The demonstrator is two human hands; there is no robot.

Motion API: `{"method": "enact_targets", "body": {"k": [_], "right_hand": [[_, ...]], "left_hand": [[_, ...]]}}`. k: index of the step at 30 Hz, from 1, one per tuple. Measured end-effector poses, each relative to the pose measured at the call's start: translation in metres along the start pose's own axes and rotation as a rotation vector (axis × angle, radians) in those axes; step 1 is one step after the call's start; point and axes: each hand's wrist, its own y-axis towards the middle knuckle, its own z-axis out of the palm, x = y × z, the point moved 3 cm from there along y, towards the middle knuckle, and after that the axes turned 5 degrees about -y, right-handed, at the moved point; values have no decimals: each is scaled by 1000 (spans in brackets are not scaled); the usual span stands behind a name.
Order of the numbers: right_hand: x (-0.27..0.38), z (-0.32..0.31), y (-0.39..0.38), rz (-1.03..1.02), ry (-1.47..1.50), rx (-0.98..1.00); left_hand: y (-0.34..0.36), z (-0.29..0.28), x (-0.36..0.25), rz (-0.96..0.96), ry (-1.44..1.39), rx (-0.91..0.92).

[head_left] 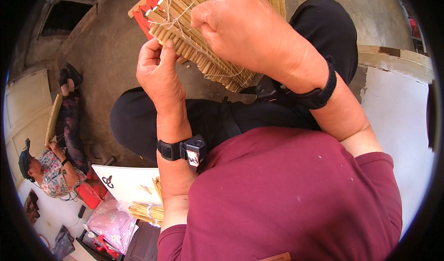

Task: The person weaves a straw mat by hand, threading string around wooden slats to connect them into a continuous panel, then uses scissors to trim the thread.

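A bundle of light-brown sticks, laced side by side into a mat (208, 59), lies at the top in front of my knees. Loose white string (172, 19) loops over its left corner, beside a red zigzag-edged strip (147, 12). At that corner my left hand (159, 73) is closed, thumb and fingers pinching the edge of the stick mat. Above the mat's middle, my right hand (243, 27) is curled into a fist. Its fingertips are turned away, so what it grips, if anything, is hidden.
At the left a seated person (60, 168) holds a long, pale-brown flat piece (54, 120). Beside my left elbow, a white board (127, 182) carries black scissors (107, 181) and a tied bundle of sticks (147, 211). A pink checked cloth (111, 221) lies nearby.
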Motion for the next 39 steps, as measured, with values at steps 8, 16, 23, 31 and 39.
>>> {"method": "enact_targets", "body": {"k": [8, 16, 23, 31, 39], "right_hand": [[10, -12, 19, -28, -58, 228], [-2, -53, -40, 133, 149, 74], [-7, -90, -125, 683, 514, 185], [-3, -85, -120, 531, 421, 8], [-3, -67, -69, 110, -43, -55]], "left_hand": [[-5, 5, -4, 23, -38, 14], [-48, 35, -23, 219, 396, 150], [-80, 83, -42, 723, 378, 490], [-79, 85, -42, 677, 395, 486], [-47, 62, -35, 432, 525, 231]]}}
